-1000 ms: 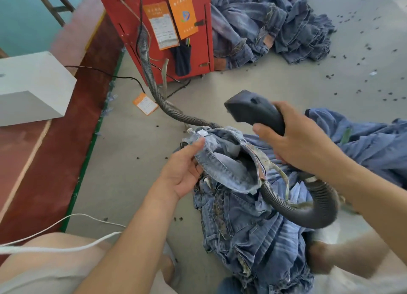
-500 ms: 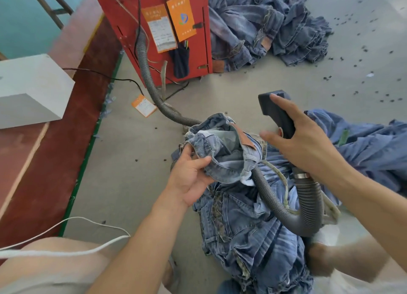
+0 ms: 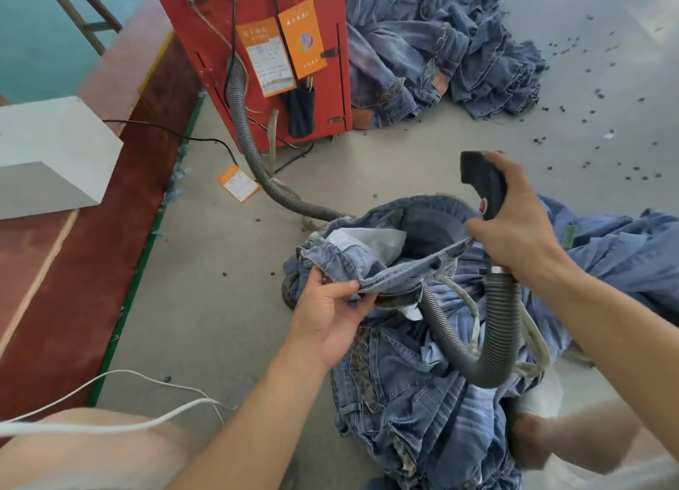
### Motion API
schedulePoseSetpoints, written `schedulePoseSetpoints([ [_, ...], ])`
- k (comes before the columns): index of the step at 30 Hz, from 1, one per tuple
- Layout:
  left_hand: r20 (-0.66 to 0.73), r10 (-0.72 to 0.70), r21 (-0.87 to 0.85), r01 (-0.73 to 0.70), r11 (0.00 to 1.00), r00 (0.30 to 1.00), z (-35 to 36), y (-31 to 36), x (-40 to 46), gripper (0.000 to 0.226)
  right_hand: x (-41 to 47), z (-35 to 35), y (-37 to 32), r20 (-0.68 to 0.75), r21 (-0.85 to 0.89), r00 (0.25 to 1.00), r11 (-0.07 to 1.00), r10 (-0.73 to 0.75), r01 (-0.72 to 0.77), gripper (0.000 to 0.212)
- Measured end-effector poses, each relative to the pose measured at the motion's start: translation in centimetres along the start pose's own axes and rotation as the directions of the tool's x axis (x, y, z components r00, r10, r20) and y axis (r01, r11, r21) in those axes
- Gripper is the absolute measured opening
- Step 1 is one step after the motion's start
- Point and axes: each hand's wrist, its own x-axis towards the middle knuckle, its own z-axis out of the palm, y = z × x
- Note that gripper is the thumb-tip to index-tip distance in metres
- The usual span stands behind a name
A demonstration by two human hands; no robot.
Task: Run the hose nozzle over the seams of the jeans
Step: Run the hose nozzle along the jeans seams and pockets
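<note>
A pair of blue jeans (image 3: 400, 269) hangs between my hands with its waistband pulled open, the white pocket lining showing inside. My left hand (image 3: 330, 309) pinches the near edge of the waistband. My right hand (image 3: 514, 228) grips the black hose nozzle (image 3: 481, 184), which points up and away, and its fingers also pinch the far side of the waistband. The grey ribbed hose (image 3: 499, 328) loops down from the nozzle, under the jeans and across the floor to the red machine (image 3: 257, 30).
More jeans lie in a heap under my hands (image 3: 422, 416) and to the right (image 3: 624, 254). Another pile (image 3: 441, 48) sits behind the red machine. A white box (image 3: 47, 151) stands on the red floor strip at left. Small dark specks dot the grey floor.
My right hand turned the nozzle more upright and took hold of the far waistband edge. The waistband has been stretched open between both hands.
</note>
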Motion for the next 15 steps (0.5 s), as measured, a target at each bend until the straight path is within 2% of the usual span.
schedulePoseSetpoints([
  [2,-0.091,-0.045,0.051,0.05,0.997,0.995,-0.2,0.3,0.5,0.054,0.2,-0.4,0.0,-0.017,0.147,1.0,0.989,0.0,0.002,0.096],
  [3,-0.14,-0.081,0.138,0.1,0.985,0.987,-0.3,0.3,0.5,0.049,0.1,-0.4,-0.1,-0.01,0.187,1.0,0.982,-0.015,0.017,0.095],
  [5,-0.285,-0.099,0.377,0.207,0.903,0.953,-0.2,-0.1,0.4,0.048,-0.2,-0.4,-0.4,0.028,0.223,0.998,0.973,-0.062,0.054,0.093],
  [6,-0.368,-0.034,0.511,0.232,0.828,0.929,-0.3,-0.5,0.2,0.056,-0.4,-0.4,-0.6,0.055,0.235,0.994,0.969,-0.092,0.077,0.091],
  [7,-0.417,0.107,0.677,0.23,0.699,0.903,-0.4,-0.8,0.0,0.068,-0.6,-0.5,-0.8,0.082,0.24,0.989,0.965,-0.126,0.103,0.091],
  [8,-0.376,0.307,0.852,0.196,0.486,0.874,-0.6,-1.0,-0.2,0.08,-0.9,-0.7,-1.0,0.107,0.233,0.981,0.963,-0.16,0.132,0.09],
  [9,-0.219,0.533,0.969,0.119,0.215,0.817,-0.9,-1.0,-0.1,0.086,-1.1,-0.9,-1.2,0.129,0.218,0.973,0.963,-0.192,0.161,0.091],
  [10,0.044,0.685,0.998,0.001,-0.065,0.727,-0.9,-0.9,-0.1,0.083,-1.3,-1.1,-1.4,0.15,0.208,0.963,0.96,-0.222,0.189,0.091],
  [11,0.308,0.708,0.945,-0.122,-0.302,0.635,-0.9,-0.6,0.0,0.072,-1.5,-1.2,-1.5,0.167,0.213,0.954,0.954,-0.249,0.211,0.091],
  [12,0.471,0.615,0.873,-0.237,-0.426,0.632,-0.9,-0.2,0.2,0.054,-1.6,-1.3,-1.6,0.183,0.231,0.945,0.946,-0.271,0.226,0.091],
  [13,0.489,0.45,0.857,-0.317,-0.405,0.747,-0.9,0.2,0.4,0.039,-1.7,-1.3,-1.6,0.195,0.251,0.938,0.939,-0.286,0.234,0.091],
  [14,0.386,0.214,0.896,-0.309,-0.32,0.897,-0.8,0.3,0.6,0.036,-1.8,-1.3,-1.6,0.203,0.269,0.933,0.933,-0.297,0.238,0.091],
  [15,0.227,-0.064,0.925,-0.235,-0.299,0.972,-0.8,0.0,0.6,0.042,-1.8,-1.3,-1.6,0.206,0.283,0.931,0.929,-0.302,0.239,0.091],
])
